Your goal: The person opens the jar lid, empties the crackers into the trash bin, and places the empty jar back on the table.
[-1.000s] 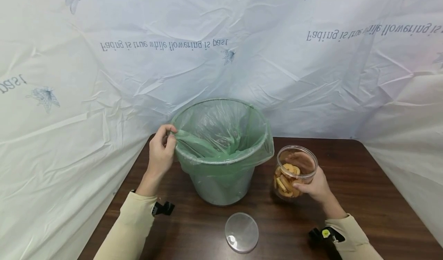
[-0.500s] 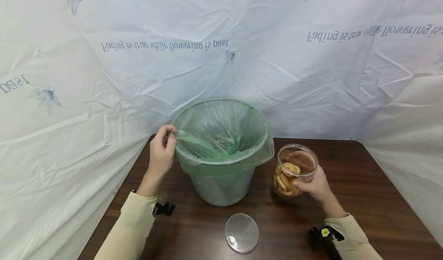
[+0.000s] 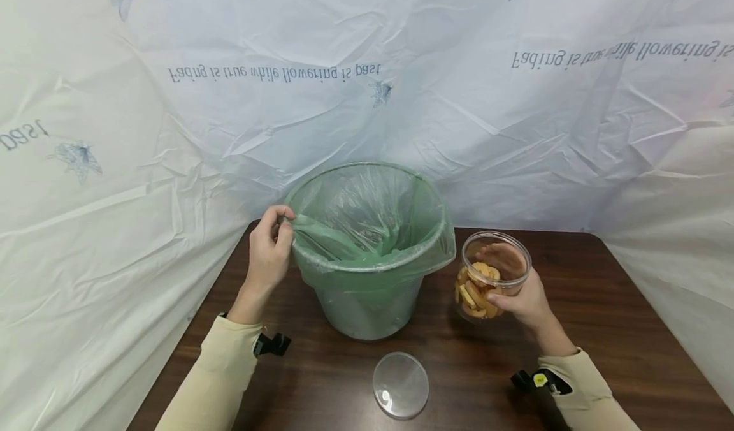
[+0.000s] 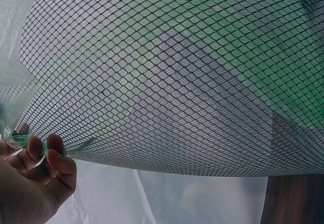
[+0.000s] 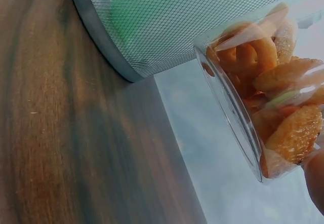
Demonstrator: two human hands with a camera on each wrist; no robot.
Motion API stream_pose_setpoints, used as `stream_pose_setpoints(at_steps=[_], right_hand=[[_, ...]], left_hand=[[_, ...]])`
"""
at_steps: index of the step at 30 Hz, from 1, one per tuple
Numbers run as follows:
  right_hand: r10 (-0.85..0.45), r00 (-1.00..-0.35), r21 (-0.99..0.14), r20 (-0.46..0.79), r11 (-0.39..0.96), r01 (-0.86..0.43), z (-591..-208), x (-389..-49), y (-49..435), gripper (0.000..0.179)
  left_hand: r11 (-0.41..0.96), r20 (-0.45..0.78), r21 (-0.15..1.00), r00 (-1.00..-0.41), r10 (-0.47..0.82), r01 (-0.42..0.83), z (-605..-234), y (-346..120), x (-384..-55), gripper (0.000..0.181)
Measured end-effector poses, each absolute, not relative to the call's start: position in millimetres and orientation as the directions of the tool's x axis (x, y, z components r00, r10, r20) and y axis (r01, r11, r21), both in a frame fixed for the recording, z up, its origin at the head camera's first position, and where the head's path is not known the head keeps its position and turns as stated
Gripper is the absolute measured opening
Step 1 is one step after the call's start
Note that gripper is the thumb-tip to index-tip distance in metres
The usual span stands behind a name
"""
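A white sheet (image 3: 424,138) hangs round three sides of your workspace, creased and printed with blue insect-like drawings and upside-down lettering, with a dark brown wooden table (image 3: 608,316) inside it. In the head view, a mesh bin (image 3: 367,313) stands upright towards the far side of the table, and a thin green bag (image 3: 378,281) lines it and folds over its rim. Your left hand (image 3: 269,249) is at the left of that rim, with thumb and fingers pinching the bag. Your right hand (image 3: 529,300) grips a clear jar (image 3: 477,257) from the right, thumb across the near side, just beside the bin. The jar has no lid on and tilts a little; biscuits (image 3: 474,296) fill its lower part. A round clear lid (image 3: 401,385) lies on the table in front of the bin. Both your sleeves (image 3: 223,357) are pale yellow, each with a black device at the cuff.

In the left wrist view, the bin's mesh fills most of the picture, with the green bag showing through it. At the lower left, your curled fingers hold a gathered bit of the bag's edge.

In the right wrist view, the jar's base is apart from the table, near the bin. Rounded brown biscuits press against its wall, and part of your right hand shows at the right edge, against the jar.
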State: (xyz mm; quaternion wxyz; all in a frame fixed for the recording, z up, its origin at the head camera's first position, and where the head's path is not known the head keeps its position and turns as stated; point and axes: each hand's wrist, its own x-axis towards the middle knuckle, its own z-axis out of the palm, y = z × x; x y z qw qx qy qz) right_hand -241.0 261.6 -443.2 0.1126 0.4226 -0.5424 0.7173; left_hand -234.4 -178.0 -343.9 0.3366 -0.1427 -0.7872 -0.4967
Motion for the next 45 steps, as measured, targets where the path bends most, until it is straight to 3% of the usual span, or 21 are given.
stream_pose_setpoints(at_steps=[26,36,45], right_hand=[[-0.250,-0.661,-0.705,0.707,-0.318,-0.633,-431.5,-237.7,267.8,0.081],[-0.245,-0.673,-0.714,0.698,-0.302,-0.631,-428.2,-238.7,270.6,0.081],[-0.254,-0.675,-0.721,0.693,-0.247,-0.647,-418.9,-242.8,272.5,0.080]], left_hand=[[0.474,0.658,0.697,-0.743,-0.124,0.538,-343.1,-178.4,-232.0,0.020],[0.453,0.645,0.710,-0.755,-0.115,0.538,-315.6,-163.7,-209.8,0.020],[0.463,0.632,0.721,-0.763,-0.135,0.515,-333.6,-173.5,-225.8,0.020]])
